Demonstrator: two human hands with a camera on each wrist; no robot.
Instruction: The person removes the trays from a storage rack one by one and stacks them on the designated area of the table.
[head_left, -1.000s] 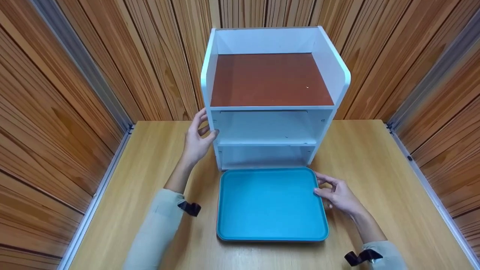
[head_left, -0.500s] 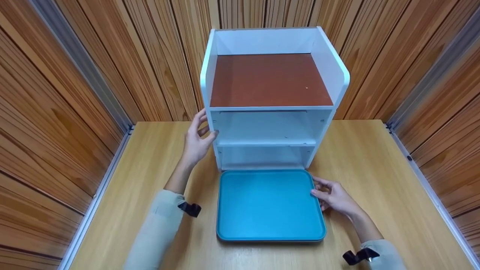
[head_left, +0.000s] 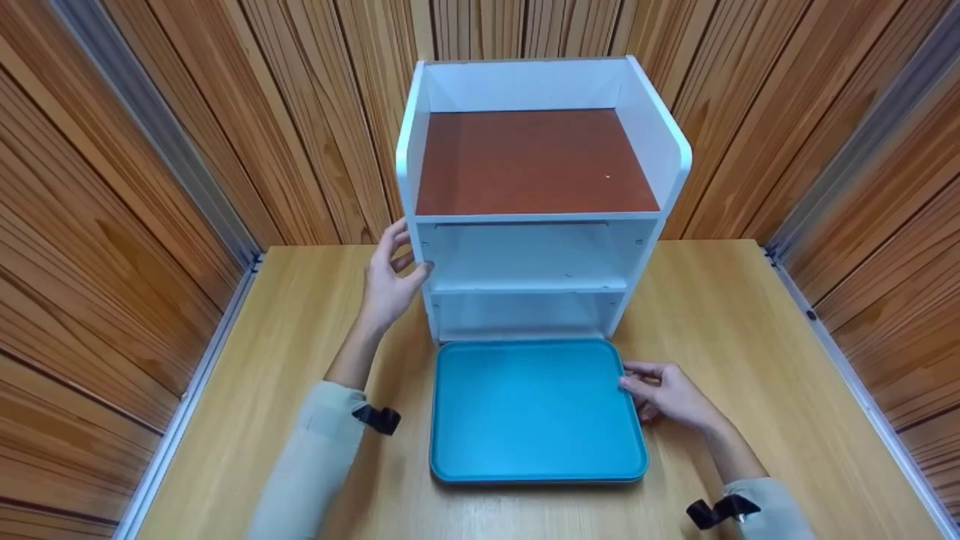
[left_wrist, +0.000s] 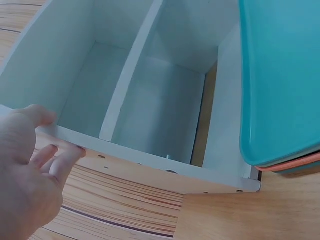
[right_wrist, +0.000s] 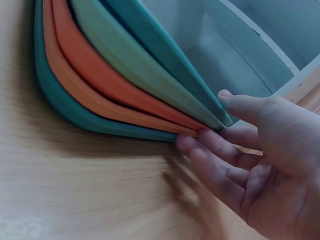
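A white shelf unit (head_left: 529,289) with a reddish-brown top board (head_left: 534,165) stands at the back of the table. My left hand (head_left: 390,285) grips the front edge of its left side panel, with the thumb at the front edge and the fingers along the outer face. Directly in front of the shelf lies a stack of trays, topped by a blue-teal tray (head_left: 536,412). The right wrist view reveals several layers, among them an orange tray (right_wrist: 100,95) and a pale green tray (right_wrist: 130,62). At the stack's right edge, my right hand (head_left: 671,394) holds the trays, thumb on the top rim, fingers against the side.
The wooden table (head_left: 750,337) extends on both sides of the shelf. Wood-panelled walls (head_left: 120,187) rise at the back, left and right, with a metal rail (head_left: 180,405) along the table's left edge. Each forearm wears a black wrist mount (head_left: 377,418).
The top tray has shifted slightly left, with the right hand moving along at its edge. A reddish strip at the stack's left edge is no longer visible. The left hand keeps its grip.
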